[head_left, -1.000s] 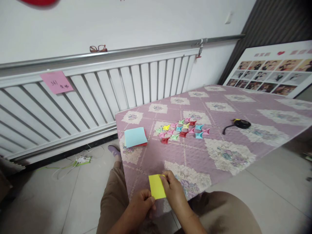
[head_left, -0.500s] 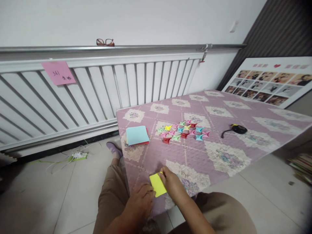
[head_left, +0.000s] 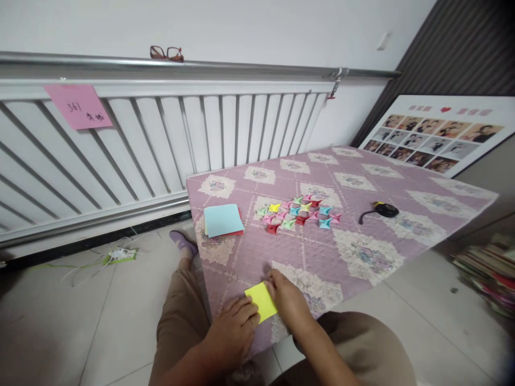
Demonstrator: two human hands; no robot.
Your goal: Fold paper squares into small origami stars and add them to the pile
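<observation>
A square of yellow paper (head_left: pixel 262 303) lies at the near left part of the table, between my two hands. My right hand (head_left: pixel 287 300) grips its right edge, the thumb over the paper and the other fingers curled. On the opposite side my left hand (head_left: pixel 237 324) holds the paper's left edge under its fingertips. Farther back sits a stack of paper squares (head_left: pixel 223 220), light blue on top with red showing below. To the right of that stack stand several small folded paper pieces (head_left: pixel 301 220) in pink, red, blue, green and yellow, grouped in slanting rows.
A floral cloth covers the table (head_left: pixel 257 252). A black object with a short cord (head_left: pixel 386 209) rests farther right. Behind is a white radiator (head_left: pixel 225 128) with glasses (head_left: pixel 167 53) on its pipe. A power strip (head_left: pixel 123 255) lies on the floor at left.
The view has shifted slightly. The fingers of my left hand have come farther over the paper's left edge, and my right hand keeps its grip on the right side.
</observation>
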